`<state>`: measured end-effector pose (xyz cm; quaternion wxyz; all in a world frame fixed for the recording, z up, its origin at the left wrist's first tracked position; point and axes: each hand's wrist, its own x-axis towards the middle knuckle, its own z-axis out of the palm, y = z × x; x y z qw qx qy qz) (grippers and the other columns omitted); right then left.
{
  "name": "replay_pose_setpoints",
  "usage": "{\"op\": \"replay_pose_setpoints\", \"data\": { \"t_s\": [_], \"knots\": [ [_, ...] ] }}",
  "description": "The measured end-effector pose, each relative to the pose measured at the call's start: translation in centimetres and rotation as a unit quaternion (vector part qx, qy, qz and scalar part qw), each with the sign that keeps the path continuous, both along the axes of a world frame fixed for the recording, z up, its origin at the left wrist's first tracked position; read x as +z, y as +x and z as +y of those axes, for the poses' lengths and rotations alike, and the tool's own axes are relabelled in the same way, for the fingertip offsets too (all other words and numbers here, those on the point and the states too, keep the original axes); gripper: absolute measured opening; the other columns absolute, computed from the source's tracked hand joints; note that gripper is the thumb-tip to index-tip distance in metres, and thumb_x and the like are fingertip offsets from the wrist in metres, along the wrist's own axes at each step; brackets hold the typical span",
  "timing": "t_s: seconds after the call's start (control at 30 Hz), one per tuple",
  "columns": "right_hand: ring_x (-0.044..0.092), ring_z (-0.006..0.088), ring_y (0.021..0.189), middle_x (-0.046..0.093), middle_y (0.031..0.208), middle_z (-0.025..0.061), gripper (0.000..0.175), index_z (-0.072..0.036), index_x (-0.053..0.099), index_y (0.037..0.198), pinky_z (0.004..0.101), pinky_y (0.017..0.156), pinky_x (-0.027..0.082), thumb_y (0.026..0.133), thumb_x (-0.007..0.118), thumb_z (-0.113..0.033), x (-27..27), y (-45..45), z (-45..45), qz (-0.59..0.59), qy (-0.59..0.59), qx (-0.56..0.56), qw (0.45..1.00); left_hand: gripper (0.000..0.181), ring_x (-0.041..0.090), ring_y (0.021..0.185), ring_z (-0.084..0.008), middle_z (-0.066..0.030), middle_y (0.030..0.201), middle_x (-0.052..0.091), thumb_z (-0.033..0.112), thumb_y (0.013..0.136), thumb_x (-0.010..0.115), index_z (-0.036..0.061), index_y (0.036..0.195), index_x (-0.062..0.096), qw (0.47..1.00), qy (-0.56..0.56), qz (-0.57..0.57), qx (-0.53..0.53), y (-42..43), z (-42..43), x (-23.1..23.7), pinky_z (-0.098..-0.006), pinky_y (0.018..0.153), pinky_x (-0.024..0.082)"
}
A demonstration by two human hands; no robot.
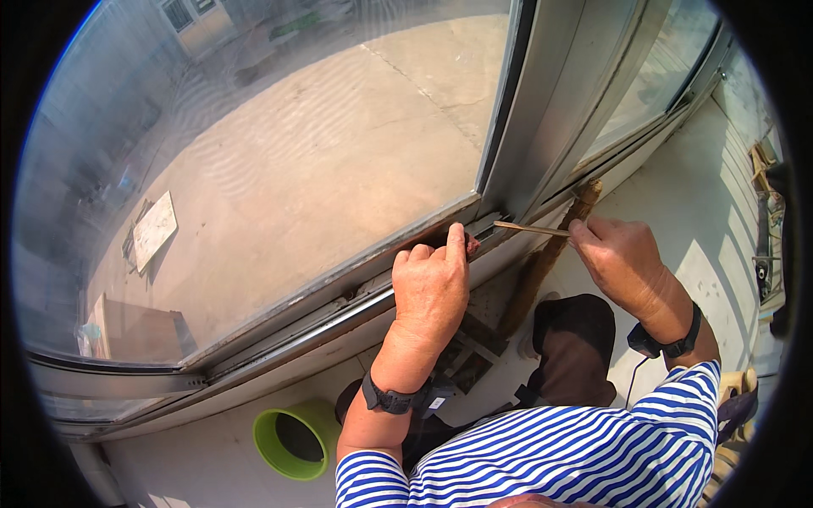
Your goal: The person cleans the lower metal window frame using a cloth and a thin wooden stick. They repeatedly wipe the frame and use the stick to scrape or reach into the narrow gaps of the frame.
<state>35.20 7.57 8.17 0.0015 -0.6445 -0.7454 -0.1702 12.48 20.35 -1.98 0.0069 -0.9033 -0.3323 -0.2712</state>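
Note:
My right hand (619, 263) grips a thin wooden stick (530, 228) by one end. The stick's free tip points left at the bottom track (495, 230) of a metal-framed sliding window, close to the upright frame (540, 108). Over the same track rests my left hand (432, 286), index finger stretched out and the other fingers curled. A small reddish piece (472, 246) shows beside that finger; whether the hand holds it is hidden. Behind my hands stands the large glass pane (317, 140), with dirt along the sill rail (356, 295) below it.
A green bucket (295, 441) stands on the floor at lower left. A rough wooden post (546, 267) leans under the sill, near a dark slatted object (473, 352) by my knee. Wooden items (765, 209) lie along the right edge.

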Motion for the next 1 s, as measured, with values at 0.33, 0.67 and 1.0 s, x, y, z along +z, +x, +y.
{"op": "replay_pose_setpoints", "data": {
  "t_s": [0.33,0.67,1.0],
  "knots": [
    [0.066,0.0169,0.066,0.065,0.071,0.0016,0.011,-0.01,0.069,0.078,0.0304,0.054,0.048,0.074,0.074,-0.019,4.6,-5.2,6.2,-0.267,-0.238,0.068,0.932,0.034,0.065,0.063,-0.029,-0.0105,0.065,0.068,0.011,0.092,0.058,-0.0047,0.122,0.061,0.998,-0.048,0.025,-0.029,1.8,0.1,1.0,-0.0431,0.059,0.047],
    [0.058,0.009,0.057,0.057,0.059,-0.0063,0.023,-0.015,0.066,0.068,0.0258,0.05,0.034,0.072,0.078,-0.035,5.8,-7.0,9.1,-0.415,-0.304,0.206,0.832,0.042,0.069,0.069,-0.0397,-0.0216,0.07,0.069,0.007,0.086,0.056,-0.0091,0.125,0.055,0.984,-0.146,0.076,-0.061,2.3,0.8,2.0,-0.0487,0.064,0.054],
    [0.054,0.0083,0.056,0.052,0.059,-0.0067,0.019,-0.015,0.061,0.065,0.0282,0.051,0.032,0.076,0.072,-0.027,6.6,-6.3,8.0,-0.458,-0.249,0.236,0.82,0.022,0.067,0.077,-0.0462,-0.0226,0.079,0.07,0.015,0.094,0.053,-0.0007,0.107,0.061,0.975,-0.201,0.047,-0.085,3.3,1.7,1.6,-0.0561,0.068,0.051]
  ]
}}
